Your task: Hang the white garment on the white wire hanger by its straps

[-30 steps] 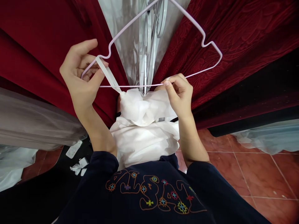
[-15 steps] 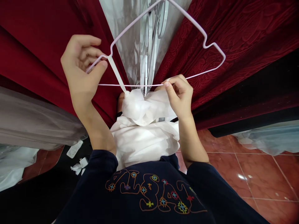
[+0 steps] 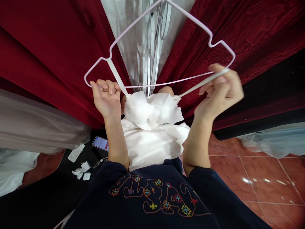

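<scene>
A pale pink clothes hanger (image 3: 188, 13) is held up in front of me. My left hand (image 3: 107, 97) has its fingers curled over the lower bar near the left corner. A white garment with thin straps (image 3: 152, 136) lies bunched on my lap. Its left strap (image 3: 116, 76) runs up to the left notch of the hanger. My right hand (image 3: 221, 90), slightly blurred, pinches the right strap (image 3: 197, 85) and pulls it taut by the hanger's right corner. That strap lies outside the right notch.
Dark red cloth (image 3: 64, 47) hangs on both sides, with a white metal frame (image 3: 150, 47) between. At left, a black surface holds a lit phone (image 3: 100, 143), a white charger (image 3: 85, 166) and a small white case (image 3: 86, 176). Red floor tiles (image 3: 262, 178) show at right.
My left hand has moved from the hanger's left notch down to its lower bar. My right hand has left the bar and moved right and outward, stretching the right strap towards the hanger's corner.
</scene>
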Demonstrator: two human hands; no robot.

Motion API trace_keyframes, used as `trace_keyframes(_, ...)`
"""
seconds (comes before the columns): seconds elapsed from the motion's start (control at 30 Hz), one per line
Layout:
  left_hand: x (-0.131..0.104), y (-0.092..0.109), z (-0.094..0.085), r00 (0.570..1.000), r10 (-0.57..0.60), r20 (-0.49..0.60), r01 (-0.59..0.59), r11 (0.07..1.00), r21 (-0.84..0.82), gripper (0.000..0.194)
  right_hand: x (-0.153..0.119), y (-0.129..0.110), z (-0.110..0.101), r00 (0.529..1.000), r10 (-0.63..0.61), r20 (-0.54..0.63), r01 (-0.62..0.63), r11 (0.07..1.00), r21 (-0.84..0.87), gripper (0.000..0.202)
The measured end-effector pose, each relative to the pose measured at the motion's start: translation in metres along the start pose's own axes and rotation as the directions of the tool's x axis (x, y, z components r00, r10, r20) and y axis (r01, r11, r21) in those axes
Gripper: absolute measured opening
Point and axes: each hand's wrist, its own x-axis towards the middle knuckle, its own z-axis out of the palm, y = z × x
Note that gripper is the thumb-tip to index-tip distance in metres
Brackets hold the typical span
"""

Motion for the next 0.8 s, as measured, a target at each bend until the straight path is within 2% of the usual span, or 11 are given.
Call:
trace_keyframes(0.17,0.006,0.007,-0.005,0.996,-0.083,0.034,0.086,0.992,-0.088,0.074,0.031,0.001,-0.037,0.972,0.072,-0.225,-0.046,0.992,0.12,0.028)
trace_keyframes(0.27,0.005,0.012,-0.002,0.991,-0.132,0.011,0.132,0.975,-0.177,0.071,0.057,0.008,-0.061,0.951,-0.022,-0.309,0.039,0.998,0.051,0.015)
trace_keyframes(0.33,0.002,0.015,0.001,0.988,-0.156,0.001,0.152,0.964,-0.217,0.071,0.071,0.01,-0.067,0.961,-0.105,-0.254,0.102,0.994,-0.026,0.017)
trace_keyframes(0.43,-0.002,0.017,0.005,0.983,-0.183,-0.004,0.176,0.953,-0.248,0.07,0.084,0.004,-0.059,0.982,-0.183,-0.042,0.178,0.98,-0.094,0.007)
trace_keyframes(0.5,-0.003,0.018,0.007,0.981,-0.193,-0.006,0.185,0.948,-0.258,0.068,0.089,-0.004,-0.047,0.969,-0.228,0.097,0.238,0.964,-0.116,0.024)
trace_keyframes(0.57,-0.005,0.019,0.008,0.982,-0.191,0.003,0.185,0.947,-0.262,0.066,0.092,-0.01,-0.038,0.95,-0.253,0.183,0.282,0.948,-0.148,0.036)
trace_keyframes(0.7,-0.007,0.019,0.007,0.981,-0.193,0.026,0.193,0.946,-0.262,0.066,0.097,-0.013,-0.03,0.942,-0.274,0.195,0.315,0.922,-0.226,0.053)
trace_keyframes(0.8,-0.008,0.019,0.007,0.978,-0.208,0.031,0.209,0.944,-0.254,0.067,0.099,-0.007,-0.03,0.932,-0.31,0.188,0.35,0.904,-0.244,0.057)
